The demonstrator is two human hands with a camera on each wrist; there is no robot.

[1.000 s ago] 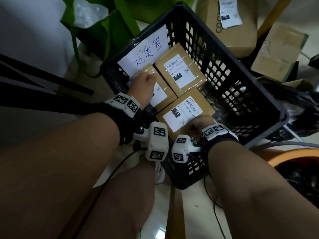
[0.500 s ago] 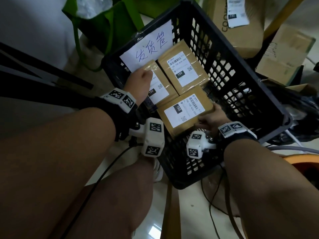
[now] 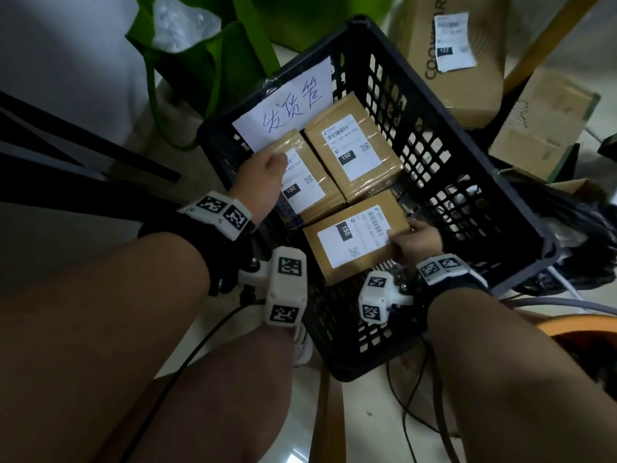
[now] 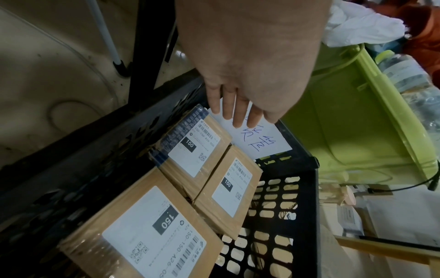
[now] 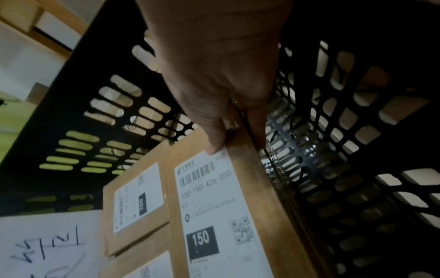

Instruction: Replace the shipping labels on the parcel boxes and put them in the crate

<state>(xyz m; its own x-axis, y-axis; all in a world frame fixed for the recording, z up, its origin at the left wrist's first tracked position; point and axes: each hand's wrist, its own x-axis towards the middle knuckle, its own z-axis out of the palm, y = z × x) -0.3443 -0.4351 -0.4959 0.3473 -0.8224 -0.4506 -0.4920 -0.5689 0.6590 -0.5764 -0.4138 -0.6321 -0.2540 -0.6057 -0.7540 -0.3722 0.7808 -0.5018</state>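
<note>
A: Where are the parcels?

B: Three brown parcel boxes lie flat inside the black crate [image 3: 467, 182], labels up. The near box [image 3: 354, 235] sits at about 6 o'clock in the crate, a second box [image 3: 354, 152] at 12 o'clock from it, and a third box [image 3: 310, 182] at 10 o'clock, edge to edge with the second.

A: And the right hand?

B: The right hand [image 3: 415, 240] grips the near box at its 3 o'clock end. In the right wrist view its fingers [image 5: 214, 131] are curled round that end, the thumb lying on top with its tip at the corner of the white shipping label [image 3: 354, 238] and the rest down the box's side next to the crate wall.

A: The left?

B: The left hand [image 3: 263, 182] is over the third box's 9 o'clock side. The left wrist view shows its fingers [image 4: 235, 105] straight and close together, pointing at the handwritten paper sign [image 3: 287, 108] on the crate wall; whether they touch the box I cannot tell.

A: Anything outside the crate?

B: A green bag [image 3: 213, 71] at 11 o'clock and a bigger labelled carton [image 3: 467, 81] at 1 o'clock
</note>
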